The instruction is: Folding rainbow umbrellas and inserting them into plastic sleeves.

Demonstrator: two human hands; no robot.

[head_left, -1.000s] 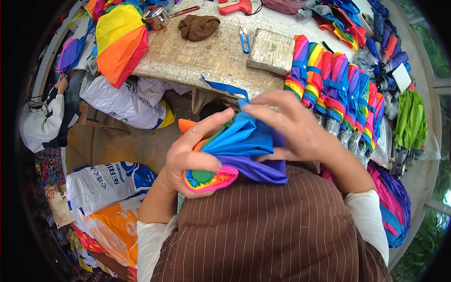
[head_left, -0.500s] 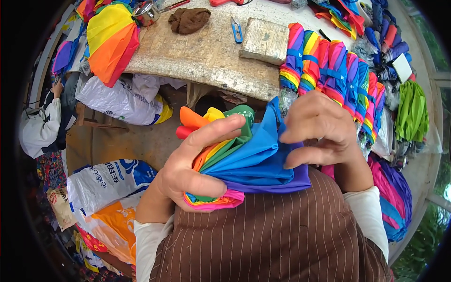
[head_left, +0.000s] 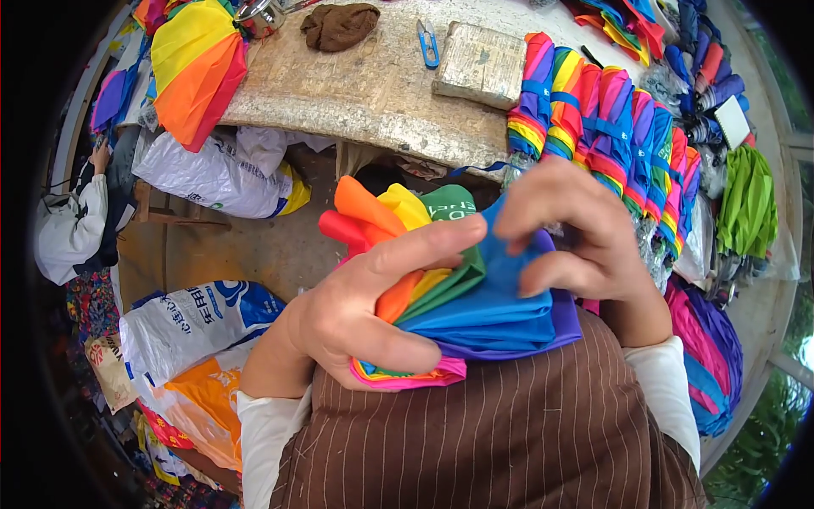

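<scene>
Above my lap I hold a rainbow umbrella (head_left: 483,310), its canopy folded into layered panels of red, orange, yellow, green, blue and purple. My left hand (head_left: 381,297) wraps round the gathered panels, thumb along the near side and fingers across the top. A bright, multicoloured edge pokes out under that thumb. My right hand (head_left: 577,233) hovers at the blue and purple side, slightly blurred, with thumb and curled fingertips apart. Whether those fingertips touch the cloth is unclear. The umbrella's shaft and handle are hidden.
Ahead is a worn worktable (head_left: 356,93) bearing a stone-like block (head_left: 481,65), blue thread snips (head_left: 428,44) and brown cloth (head_left: 339,27). Several strapped rainbow umbrellas (head_left: 606,127) line its right side. Plastic sacks (head_left: 199,327) lie left; another person (head_left: 76,225) is at far left.
My left hand and the umbrella have shifted slightly right. The blue panel's raised point has come down, lying flatter against the bundle. My right hand stays beside it, fingers moving.
</scene>
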